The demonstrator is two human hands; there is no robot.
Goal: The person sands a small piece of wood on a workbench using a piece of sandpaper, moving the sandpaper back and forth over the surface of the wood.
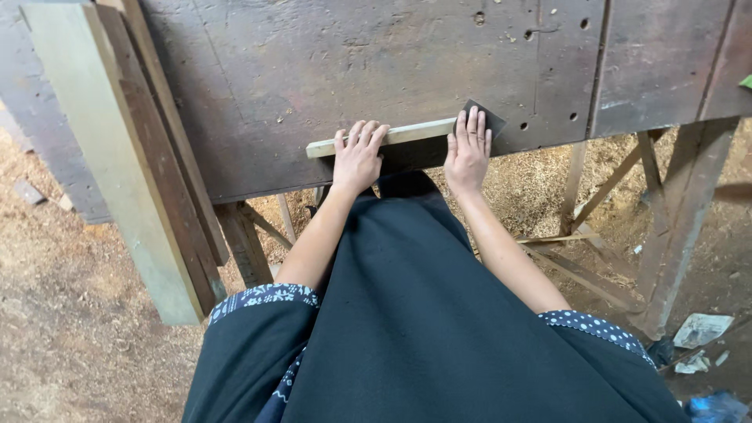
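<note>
- Head view: looking down on a dark, worn wooden bench (352, 70) with scattered drill holes, its near edge just in front of the person's body.
- Lying along that near edge: a pale wooden strip (407, 135), flat on the bench top and running left to right.
- Pressing down on the strip's left part: the left hand (357, 159), fingers spread flat over the wood, grip apart, not closed round anything, pinning rather than grasping.
- Pressing a dark abrasive sheet (487, 119) onto the strip's right end: the right hand (468, 153), fingers extended and laid flat, grip apart; one corner of the sheet showing beyond the fingertips.
- Judged best practice for this step: keeping the left hand bearing firmly so the strip is not sliding off the edge; keeping the sheet flat under all the fingers; stroking along the strip's length with even pressure, not across it.
- Judged hazard: strip sitting close to the bench edge, so any slackening of the left hand risking a tip or slide.
- Leaning at the left: several long planks (133, 172); sawdust floor (70, 313) below.
</note>
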